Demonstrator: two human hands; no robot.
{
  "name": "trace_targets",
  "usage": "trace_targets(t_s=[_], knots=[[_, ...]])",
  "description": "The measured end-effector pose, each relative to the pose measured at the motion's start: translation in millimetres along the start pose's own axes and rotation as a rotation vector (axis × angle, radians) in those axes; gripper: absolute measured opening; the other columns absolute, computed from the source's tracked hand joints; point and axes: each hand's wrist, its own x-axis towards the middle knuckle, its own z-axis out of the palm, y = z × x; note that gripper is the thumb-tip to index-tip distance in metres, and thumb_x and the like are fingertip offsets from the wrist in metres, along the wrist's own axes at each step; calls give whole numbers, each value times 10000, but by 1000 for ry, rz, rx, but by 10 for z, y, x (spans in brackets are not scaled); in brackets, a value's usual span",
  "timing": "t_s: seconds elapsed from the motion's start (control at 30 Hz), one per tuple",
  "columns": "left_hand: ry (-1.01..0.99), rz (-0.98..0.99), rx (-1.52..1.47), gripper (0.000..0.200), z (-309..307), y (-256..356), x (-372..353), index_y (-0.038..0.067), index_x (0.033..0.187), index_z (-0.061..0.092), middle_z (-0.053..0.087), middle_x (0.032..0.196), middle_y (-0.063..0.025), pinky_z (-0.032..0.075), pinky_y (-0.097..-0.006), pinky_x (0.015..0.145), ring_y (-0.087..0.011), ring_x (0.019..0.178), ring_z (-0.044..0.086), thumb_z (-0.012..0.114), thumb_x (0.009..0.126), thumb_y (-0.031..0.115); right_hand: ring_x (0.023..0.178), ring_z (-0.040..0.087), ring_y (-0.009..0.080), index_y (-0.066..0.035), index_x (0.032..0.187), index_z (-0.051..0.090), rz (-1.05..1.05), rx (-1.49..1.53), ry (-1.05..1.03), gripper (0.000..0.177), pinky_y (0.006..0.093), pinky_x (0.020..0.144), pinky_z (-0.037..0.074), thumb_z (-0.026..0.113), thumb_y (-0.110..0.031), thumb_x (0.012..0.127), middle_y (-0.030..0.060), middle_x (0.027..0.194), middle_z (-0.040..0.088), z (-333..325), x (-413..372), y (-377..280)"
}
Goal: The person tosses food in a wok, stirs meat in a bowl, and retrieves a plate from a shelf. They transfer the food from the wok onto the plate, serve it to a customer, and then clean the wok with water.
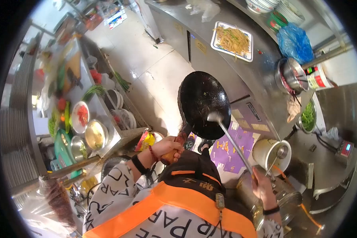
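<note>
My left hand is closed around the wooden handle of a black wok. The wok is tipped up in front of my body, its dark inside showing only small specks. With my right hand I grip the far end of a long metal ladle. Its rounded head rests at or just over the lower part of the wok; contact is hard to tell. Farther ahead, a white rectangular plate of stir-fried noodle-like strands stands on the steel counter.
A white bucket with another ladle stands by my right hand. Bowls of tomato and greens sit on either side. A left-hand prep counter borders the tiled floor. Metal pots stand at right.
</note>
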Motion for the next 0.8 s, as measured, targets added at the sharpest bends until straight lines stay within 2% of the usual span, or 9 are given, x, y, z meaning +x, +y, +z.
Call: trace_targets(t_s=[0.07,0.1,0.17,0.2,0.27,0.43,0.53,0.6,0.8], knots=[[41,15,57,90,80,23,-10,10,745,461,479,623,-78,416,-299,461,-153,510,492,534,797,19,517,494,267,32,1238,426,498,930,-73,483,381,478,404,577,-74,792,127,642,507,131,309,-671],[40,17,60,90,89,11,21,10,745,461,479,623,-78,416,-299,461,-153,510,492,534,797,19,517,494,267,32,1238,426,495,931,-71,483,381,478,404,577,-74,792,127,642,507,325,324,-724],[-22,7,12,103,65,-8,89,3,804,444,493,646,-88,460,-301,452,-167,519,529,544,779,-6,513,480,225,27,1277,360,-289,-598,209,565,387,477,403,612,-100,788,106,657,504,739,406,-760],[-8,-8,-14,97,75,-6,125,2,810,446,495,634,-90,462,-310,456,-176,518,528,540,786,1,513,480,225,27,1277,360,-295,-592,213,565,387,477,403,612,-100,788,106,657,504,800,329,-836],[5,-14,32,95,64,-8,277,3,811,448,495,624,-90,464,-316,457,-179,514,526,540,789,7,548,473,204,12,1310,302,-147,-345,-91,640,364,520,431,639,-107,778,97,699,506,807,-51,-994],[108,-30,140,85,33,-5,624,-19,797,470,519,607,-105,483,-331,474,-202,515,552,542,784,24,638,590,269,-3,1300,336,-118,-82,-275,571,319,622,472,585,-100,795,116,770,563,604,-423,-1268],[139,-60,232,93,10,-18,691,-20,736,506,543,611,-105,484,-322,469,-205,510,563,562,766,47,528,534,200,-13,1286,356,-220,324,-344,529,298,523,457,578,-113,816,69,736,535,453,-400,-1384],[148,-79,317,104,-25,-12,699,-17,715,514,548,610,-102,482,-318,465,-205,504,562,571,761,57,458,461,135,-32,1270,372,360,1154,-543,451,245,416,400,519,-91,848,58,736,502,162,-353,-1862],[97,-72,270,125,-156,-92,569,-3,686,510,532,597,-93,468,-321,444,-193,493,548,567,774,66,420,394,87,-31,1264,349,353,1555,-478,411,189,347,327,461,-67,871,85,752,454,-181,-198,-1967]])
